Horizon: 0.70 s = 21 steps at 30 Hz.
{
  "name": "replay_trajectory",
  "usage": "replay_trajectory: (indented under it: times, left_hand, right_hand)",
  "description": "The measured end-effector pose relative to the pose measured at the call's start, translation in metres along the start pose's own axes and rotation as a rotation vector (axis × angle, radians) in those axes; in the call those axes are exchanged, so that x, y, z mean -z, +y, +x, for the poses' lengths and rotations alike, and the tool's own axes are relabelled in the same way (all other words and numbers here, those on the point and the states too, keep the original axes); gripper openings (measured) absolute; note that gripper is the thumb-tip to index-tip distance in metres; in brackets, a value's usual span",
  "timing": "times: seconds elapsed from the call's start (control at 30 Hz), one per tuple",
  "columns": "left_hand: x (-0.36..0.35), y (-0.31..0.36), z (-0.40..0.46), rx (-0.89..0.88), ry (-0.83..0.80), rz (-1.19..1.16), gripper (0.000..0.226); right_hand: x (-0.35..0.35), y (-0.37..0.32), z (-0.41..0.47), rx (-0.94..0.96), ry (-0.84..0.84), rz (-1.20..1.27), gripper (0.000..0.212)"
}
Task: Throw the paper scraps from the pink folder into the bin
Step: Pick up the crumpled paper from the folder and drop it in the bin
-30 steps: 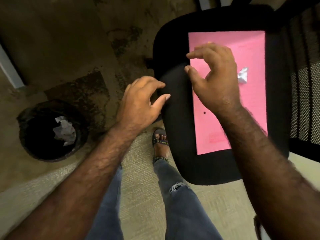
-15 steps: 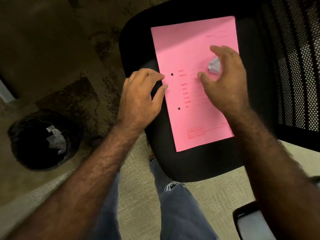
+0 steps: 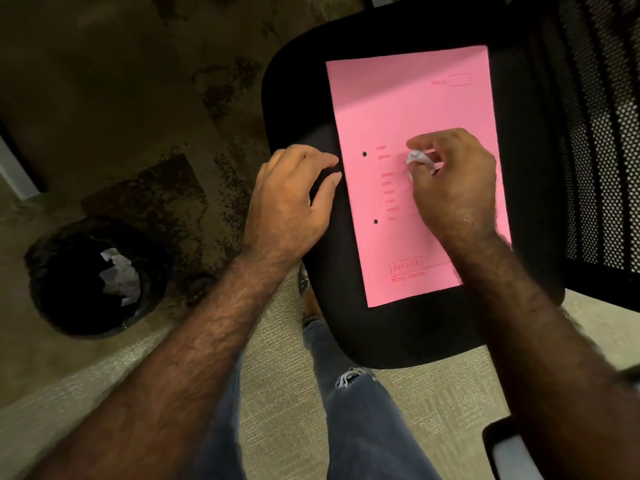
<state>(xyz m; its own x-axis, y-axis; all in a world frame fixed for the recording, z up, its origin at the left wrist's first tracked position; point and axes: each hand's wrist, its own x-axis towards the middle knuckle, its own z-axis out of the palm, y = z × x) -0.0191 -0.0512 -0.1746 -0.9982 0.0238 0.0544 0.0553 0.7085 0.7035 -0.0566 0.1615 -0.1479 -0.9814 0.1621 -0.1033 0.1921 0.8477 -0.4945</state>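
A pink folder point(image 3: 408, 109) lies flat on the black seat of an office chair point(image 3: 298, 91). My right hand point(image 3: 453, 181) rests on the folder's middle, its fingers closed around a crumpled white paper scrap point(image 3: 419, 161). My left hand point(image 3: 294, 199) hovers at the folder's left edge, fingers curled loosely with nothing in them. A round black bin point(image 3: 65, 282) stands on the floor at the lower left, with crumpled white paper point(image 3: 119, 275) inside it.
The chair's black mesh back point(image 3: 602, 140) rises at the right. My legs in blue jeans point(image 3: 363, 417) and a sandalled foot point(image 3: 310, 299) stand just in front of the seat. The floor is stained dark carpet at the left and pale carpet near me.
My right hand reached across the folder, closed on the paper scrap and drew it left toward the middle. The left hand stayed by the folder's left edge.
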Motion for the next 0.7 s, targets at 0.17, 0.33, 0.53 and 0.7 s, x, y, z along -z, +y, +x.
replay_trajectory:
  times: [0.17, 0.33, 0.53, 0.7]
  left_hand:
    - [0.018, -0.019, -0.010, 0.023, 0.007, 0.001, 0.025]
    - [0.047, -0.047, -0.025, -0.018, -0.024, 0.017, 0.043]
    - [0.088, -0.089, -0.050, -0.004, -0.092, -0.044, 0.074]
    - [0.123, -0.134, -0.074, 0.029, -0.056, -0.067, 0.078]
  right_hand:
    - [-0.020, -0.037, -0.013, 0.082, -0.007, 0.065, 0.022]
    - [-0.050, -0.091, -0.035, 0.135, -0.048, 0.152, 0.023]
    - [-0.087, -0.163, -0.068, 0.182, -0.179, 0.165, 0.030]
    - [-0.118, -0.214, -0.096, 0.174, -0.273, 0.222, 0.048]
